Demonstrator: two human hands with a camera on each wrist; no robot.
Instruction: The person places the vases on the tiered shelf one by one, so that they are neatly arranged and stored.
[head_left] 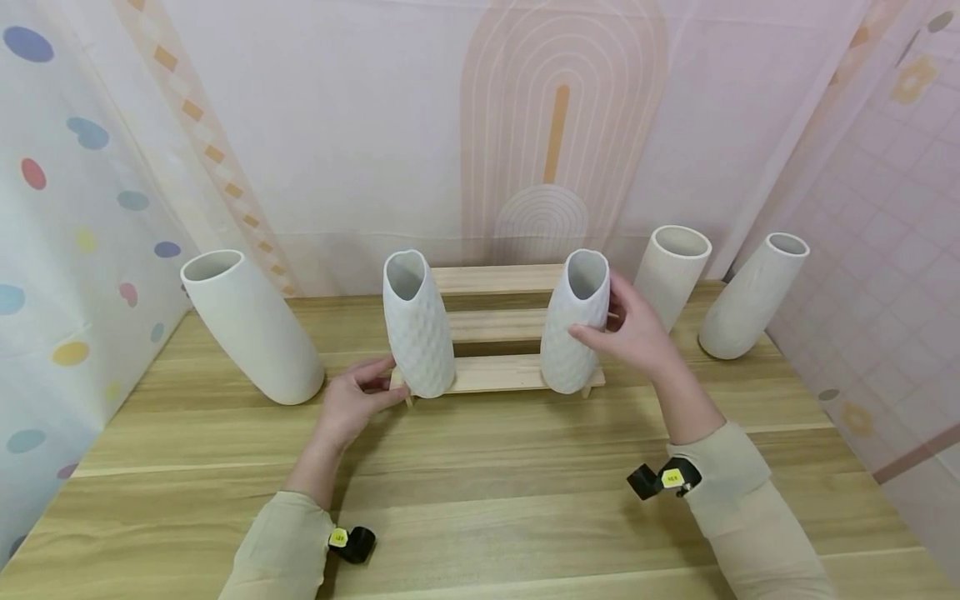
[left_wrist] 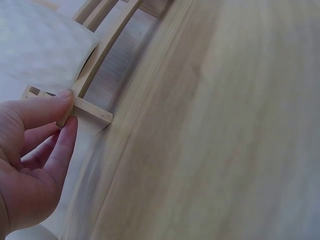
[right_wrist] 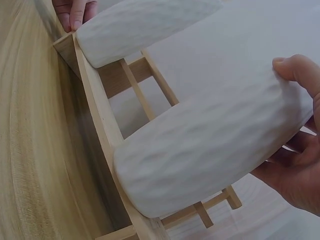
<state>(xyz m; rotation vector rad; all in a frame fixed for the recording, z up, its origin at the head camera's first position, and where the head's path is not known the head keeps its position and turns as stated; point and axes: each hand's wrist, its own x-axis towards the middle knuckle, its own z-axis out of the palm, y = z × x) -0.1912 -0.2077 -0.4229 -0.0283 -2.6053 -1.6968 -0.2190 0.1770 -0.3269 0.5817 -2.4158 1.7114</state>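
A tiered wooden rack [head_left: 498, 373] stands mid-table, with a white dimpled vase [head_left: 422, 337] upright at the left end of its lowest step. My left hand [head_left: 358, 400] pinches that step's left end between thumb and fingers, as the left wrist view shows at the wooden corner [left_wrist: 82, 102]. At the right end of the same step is a second dimpled vase [head_left: 573, 333]. Around its upper right side my right hand [head_left: 637, 329] curls, thumb in front and fingers behind. In the right wrist view this vase's base [right_wrist: 145, 185] sits at the step.
A tall smooth white vase [head_left: 258, 333] stands left of the rack. Two more white vases stand at the right, a ribbed-looking wide one [head_left: 671, 271] and a narrower one [head_left: 750, 300]. Patterned cloth [head_left: 337, 125] hangs behind the wooden table [head_left: 480, 500].
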